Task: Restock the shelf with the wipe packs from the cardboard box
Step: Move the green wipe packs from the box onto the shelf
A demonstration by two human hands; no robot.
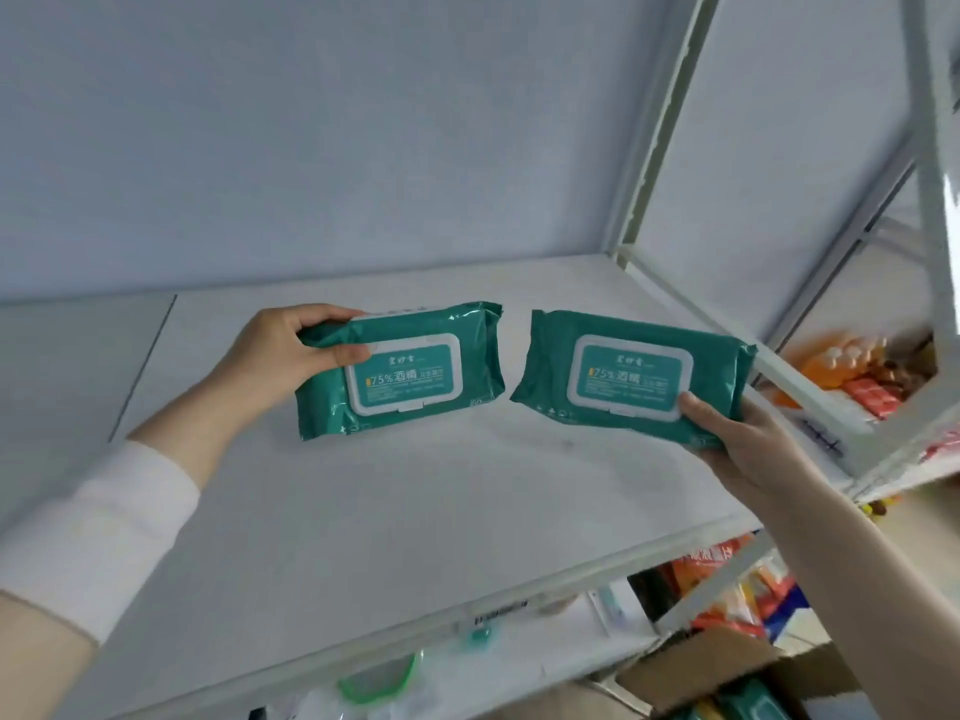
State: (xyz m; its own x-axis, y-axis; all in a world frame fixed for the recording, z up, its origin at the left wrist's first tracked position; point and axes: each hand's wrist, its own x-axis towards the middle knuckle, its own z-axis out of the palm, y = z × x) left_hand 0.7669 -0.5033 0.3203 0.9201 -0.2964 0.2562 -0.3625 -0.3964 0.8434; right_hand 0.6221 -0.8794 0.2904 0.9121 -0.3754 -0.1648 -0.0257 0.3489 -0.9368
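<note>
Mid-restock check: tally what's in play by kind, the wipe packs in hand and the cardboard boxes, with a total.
Wipe packs in hand: 2, the left pack gripped by the left hand, the right pack by the right hand
Cardboard box: 1, low right; the packs inside are only partly in view, not counted
Total: 3

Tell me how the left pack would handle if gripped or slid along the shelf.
The left pack keeps its shape though the left hand grips only one end, so it is probably fairly firm, not floppy. Its glossy film shows highlights, so it may be slippery and slide easily on the smooth shelf. Flat and blocky, it should not roll.
</note>
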